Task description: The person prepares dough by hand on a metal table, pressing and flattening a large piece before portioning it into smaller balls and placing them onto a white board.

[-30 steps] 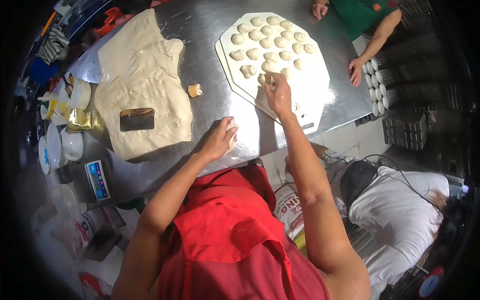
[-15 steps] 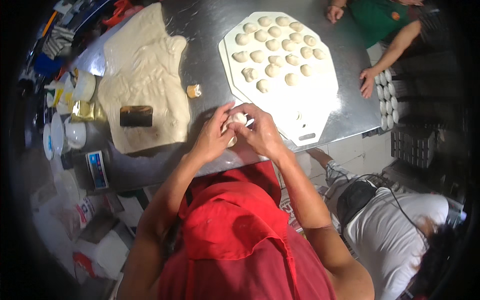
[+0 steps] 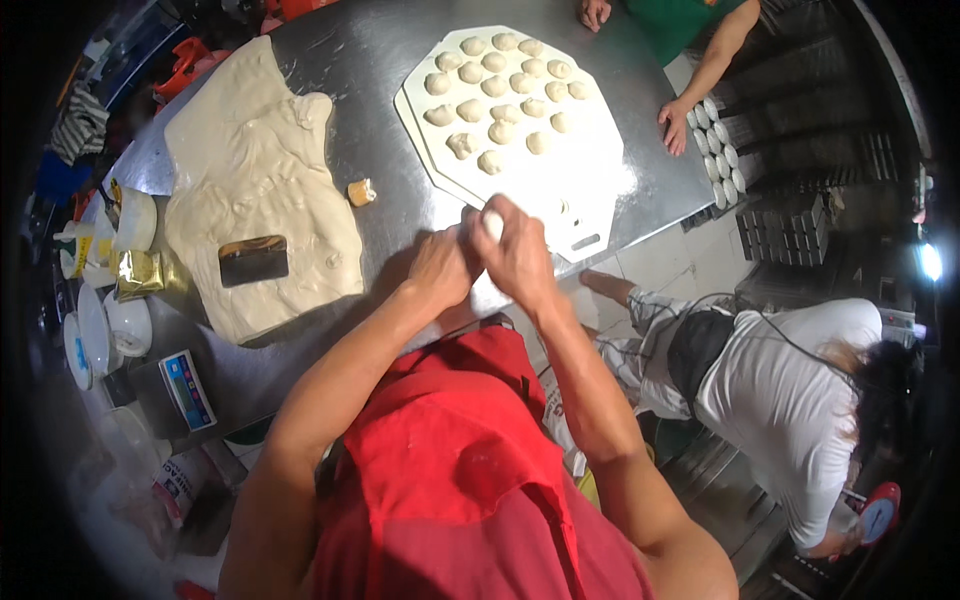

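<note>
I see my left hand (image 3: 440, 268) and right hand (image 3: 518, 258) pressed together over the near edge of the brushed steel worktable (image 3: 380, 140), just in front of my red apron (image 3: 450, 470). Between them sits a small pale lump of dough (image 3: 491, 224); only its top shows, peeking out above the right hand's fingers (image 3: 505, 215), which curl over and around it. The left hand's fingers are bent in against the lump from the other side, so both hands are cupped closed on it, with no gap that I can see between palm and dough.

Just beyond the hands lies the white, many-sided plastic board (image 3: 590, 180), its near part bare and its far part carrying rows of shaped dough pieces (image 3: 500, 90). To my left a wide, flat slab of cream dough (image 3: 250, 170) spreads over the table, with a dark metal bench scraper (image 3: 253, 260) lying on it near the front edge. A small yellowish scrap of dough (image 3: 361, 191) rests on bare steel between the slab and the board. A small digital scale (image 3: 187, 388) stands at the table's near-left corner.
</note>
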`<state>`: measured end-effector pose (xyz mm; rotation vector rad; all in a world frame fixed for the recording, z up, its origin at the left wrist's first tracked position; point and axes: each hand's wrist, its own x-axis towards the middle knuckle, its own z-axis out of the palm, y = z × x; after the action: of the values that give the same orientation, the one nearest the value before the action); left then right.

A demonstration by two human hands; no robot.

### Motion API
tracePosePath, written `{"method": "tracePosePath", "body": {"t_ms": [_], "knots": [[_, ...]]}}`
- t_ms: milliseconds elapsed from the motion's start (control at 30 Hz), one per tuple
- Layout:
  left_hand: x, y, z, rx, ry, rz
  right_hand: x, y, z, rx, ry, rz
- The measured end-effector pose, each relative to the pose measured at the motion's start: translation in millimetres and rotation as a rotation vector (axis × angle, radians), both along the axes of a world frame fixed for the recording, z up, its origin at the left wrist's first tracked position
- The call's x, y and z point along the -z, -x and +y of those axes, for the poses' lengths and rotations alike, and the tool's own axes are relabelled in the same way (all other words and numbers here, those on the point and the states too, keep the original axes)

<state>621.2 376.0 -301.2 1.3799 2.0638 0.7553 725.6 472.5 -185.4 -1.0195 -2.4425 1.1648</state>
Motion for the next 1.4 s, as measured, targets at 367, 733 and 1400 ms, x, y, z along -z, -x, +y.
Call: {"method": "tracePosePath", "body": {"t_ms": [367, 733, 1400], "knots": [[9, 5, 12, -0.143, 0.104, -0.55, 116, -13, 154, 0.106, -0.001, 0.061], [-37, 12, 9, -0.204, -0.278, -0.928, 40, -24, 64, -0.153, 0.467, 0.175], [8, 2, 31, -0.067, 0.234, -0.214, 26, -29, 44, 0.03, 0.327, 0.219]]}}
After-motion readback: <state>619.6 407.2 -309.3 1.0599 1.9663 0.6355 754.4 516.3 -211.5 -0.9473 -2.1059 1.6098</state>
